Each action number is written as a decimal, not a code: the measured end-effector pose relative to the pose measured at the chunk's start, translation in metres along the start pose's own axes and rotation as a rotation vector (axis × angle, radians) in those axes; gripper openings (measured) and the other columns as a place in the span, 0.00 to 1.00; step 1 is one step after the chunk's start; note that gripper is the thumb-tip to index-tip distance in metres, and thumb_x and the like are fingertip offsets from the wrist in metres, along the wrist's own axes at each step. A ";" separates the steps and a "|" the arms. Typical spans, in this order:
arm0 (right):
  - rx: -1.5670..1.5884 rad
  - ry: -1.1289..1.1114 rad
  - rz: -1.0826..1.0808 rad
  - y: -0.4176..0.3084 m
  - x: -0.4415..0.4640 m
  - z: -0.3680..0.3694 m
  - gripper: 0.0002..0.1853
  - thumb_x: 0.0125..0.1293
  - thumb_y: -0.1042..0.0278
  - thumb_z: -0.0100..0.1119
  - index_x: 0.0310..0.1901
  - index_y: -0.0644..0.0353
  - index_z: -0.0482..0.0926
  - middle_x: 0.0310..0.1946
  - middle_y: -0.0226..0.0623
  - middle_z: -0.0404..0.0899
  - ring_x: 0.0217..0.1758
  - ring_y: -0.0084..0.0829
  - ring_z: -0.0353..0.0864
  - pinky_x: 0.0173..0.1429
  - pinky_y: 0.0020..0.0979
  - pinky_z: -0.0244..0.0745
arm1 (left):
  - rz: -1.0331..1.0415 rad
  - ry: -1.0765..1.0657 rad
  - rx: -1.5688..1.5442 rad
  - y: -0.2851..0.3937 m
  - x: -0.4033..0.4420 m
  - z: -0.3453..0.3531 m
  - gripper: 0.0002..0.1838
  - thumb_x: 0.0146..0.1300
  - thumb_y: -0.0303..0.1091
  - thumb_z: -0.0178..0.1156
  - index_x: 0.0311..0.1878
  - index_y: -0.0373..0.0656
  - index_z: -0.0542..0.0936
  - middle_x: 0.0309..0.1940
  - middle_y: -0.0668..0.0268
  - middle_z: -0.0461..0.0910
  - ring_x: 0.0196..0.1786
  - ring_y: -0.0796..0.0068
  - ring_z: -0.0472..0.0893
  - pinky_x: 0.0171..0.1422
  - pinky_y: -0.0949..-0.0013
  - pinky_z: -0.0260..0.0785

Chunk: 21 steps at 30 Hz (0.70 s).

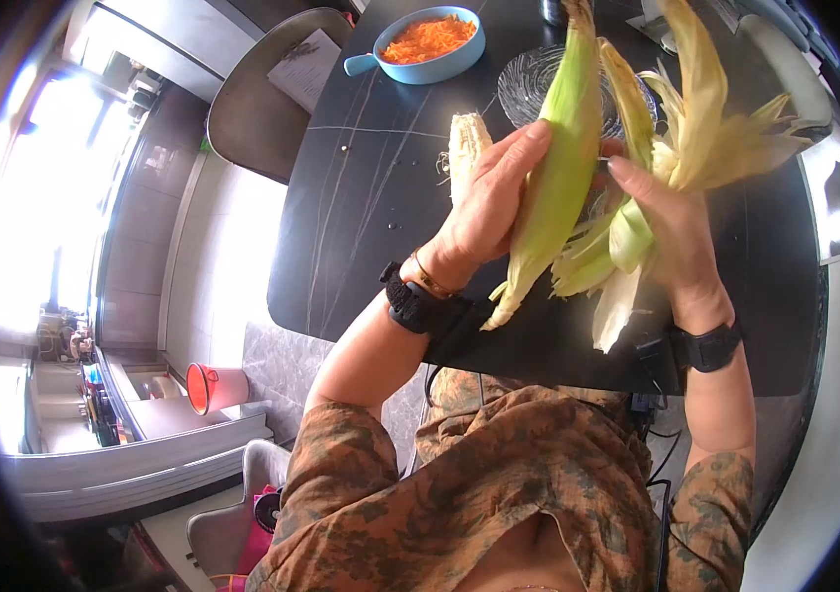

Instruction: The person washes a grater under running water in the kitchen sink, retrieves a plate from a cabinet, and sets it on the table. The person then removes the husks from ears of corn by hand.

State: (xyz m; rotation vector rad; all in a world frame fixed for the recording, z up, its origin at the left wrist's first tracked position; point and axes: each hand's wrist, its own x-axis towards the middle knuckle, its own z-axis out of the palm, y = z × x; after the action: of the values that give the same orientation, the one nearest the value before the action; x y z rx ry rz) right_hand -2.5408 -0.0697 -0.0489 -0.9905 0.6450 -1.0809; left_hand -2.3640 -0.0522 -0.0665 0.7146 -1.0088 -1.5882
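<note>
A long green corn husk [560, 168] stands upright over the dark table, with my left hand [491, 197] closed round its left side. My right hand [671, 222] grips loose, peeled husk leaves [701, 128] that spread pale yellow to the upper right. More torn leaves [617, 242] hang between the two hands. Whether an ear is inside the green husk is hidden. A pale, bare cob [467, 148] shows just above and left of my left hand. Behind the husks lies a black-and-white patterned plate [528, 84], partly covered.
A blue handled dish [430, 71] of shredded orange food sits at the table's far left. Small dark bits lie on the black table [341, 227]. Chairs [262, 94] stand around it, one with a paper on it. An orange-red bucket [215, 389] is at lower left.
</note>
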 end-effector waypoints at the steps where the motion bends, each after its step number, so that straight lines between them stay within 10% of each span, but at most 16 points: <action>1: 0.009 0.011 -0.010 0.004 0.001 0.000 0.15 0.60 0.71 0.63 0.47 0.63 0.75 0.38 0.32 0.79 0.37 0.22 0.80 0.40 0.22 0.78 | 0.002 -0.012 0.041 0.000 0.000 0.000 0.28 0.71 0.51 0.42 0.60 0.35 0.65 0.46 0.58 0.77 0.44 0.75 0.80 0.50 0.72 0.75; 7: 0.060 -0.009 -0.021 0.015 0.007 -0.004 0.21 0.59 0.74 0.63 0.54 0.63 0.71 0.44 0.33 0.76 0.45 0.23 0.78 0.48 0.25 0.77 | 0.082 -0.068 0.209 -0.002 -0.004 0.003 0.31 0.63 0.51 0.59 0.58 0.33 0.68 0.47 0.63 0.75 0.48 0.80 0.74 0.52 0.75 0.69; 21: 0.052 -0.024 -0.009 0.020 0.007 -0.017 0.24 0.58 0.74 0.60 0.56 0.65 0.67 0.48 0.35 0.73 0.47 0.24 0.77 0.50 0.26 0.76 | -0.059 -0.099 0.107 -0.005 -0.003 -0.007 0.28 0.68 0.47 0.52 0.60 0.33 0.66 0.50 0.59 0.75 0.50 0.76 0.77 0.53 0.72 0.72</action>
State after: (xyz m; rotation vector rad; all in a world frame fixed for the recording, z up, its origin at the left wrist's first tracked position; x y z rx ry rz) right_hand -2.5436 -0.0794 -0.0742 -0.9611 0.5913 -1.0872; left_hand -2.3594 -0.0505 -0.0749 0.7501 -1.1610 -1.6430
